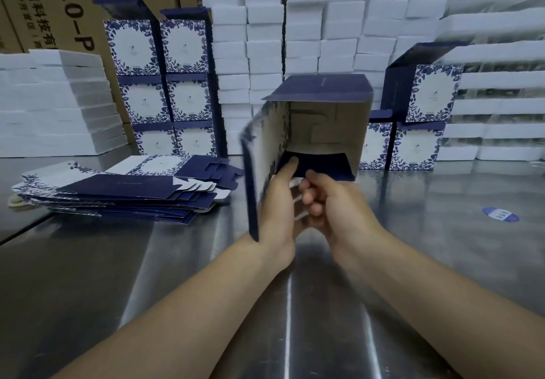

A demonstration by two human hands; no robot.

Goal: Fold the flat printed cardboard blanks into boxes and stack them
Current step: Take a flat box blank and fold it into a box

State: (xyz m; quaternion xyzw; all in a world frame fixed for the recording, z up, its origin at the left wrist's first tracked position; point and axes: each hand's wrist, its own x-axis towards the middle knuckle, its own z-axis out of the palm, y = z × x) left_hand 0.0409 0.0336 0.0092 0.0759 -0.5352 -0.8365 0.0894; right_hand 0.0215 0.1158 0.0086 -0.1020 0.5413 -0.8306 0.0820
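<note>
A wall of white foam blocks [321, 39] fills the far side of the scene, with more white foam stacked at far left [53, 101] and brown shipping cartons [73, 10] behind that. The steel bench [147, 275] stretches from the near edge to these stacks.

On the bench at far left of centre stands a stack of finished boxes [165, 89], blue floral print on white, two wide and three high, the top ones with their lids up. A smaller group of the same boxes [413, 131] stands at far right.

In the middle, raised above the bench, is the half-formed box [324, 125], its open end turned toward the camera, a dark blue flap standing out over the top and a long printed panel hanging down on the left.

A pile of flat blanks [118, 190] lies on the bench at left, fanned and uneven.

The left hand [280, 201] holds the printed side panel, thumb reaching onto the dark bottom flap. The right hand [330, 201], fingers curled, pinches the box's near lower edge just beside it.

A small blue oval sticker [500, 214] lies on the bench at right.
</note>
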